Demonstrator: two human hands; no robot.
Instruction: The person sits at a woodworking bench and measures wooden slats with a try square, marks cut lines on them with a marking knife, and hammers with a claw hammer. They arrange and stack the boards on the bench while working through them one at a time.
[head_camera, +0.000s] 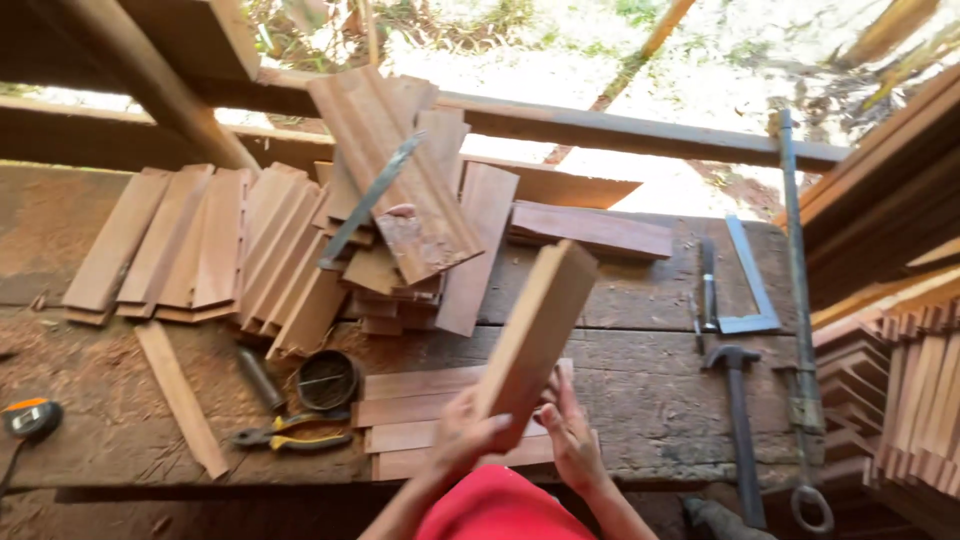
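Wooden board, short and reddish, was held tilted above the workbench, near its front edge. It was grasped at its lower end by the left hand, with fingers wrapped around it, and the right hand was pressed against its other side. Under the board, a few flat boards were laid. To the left of the board, pliers and a round tin were seen; to its right, a hammer and a metal square. Behind the board, a pile of planks was spread.
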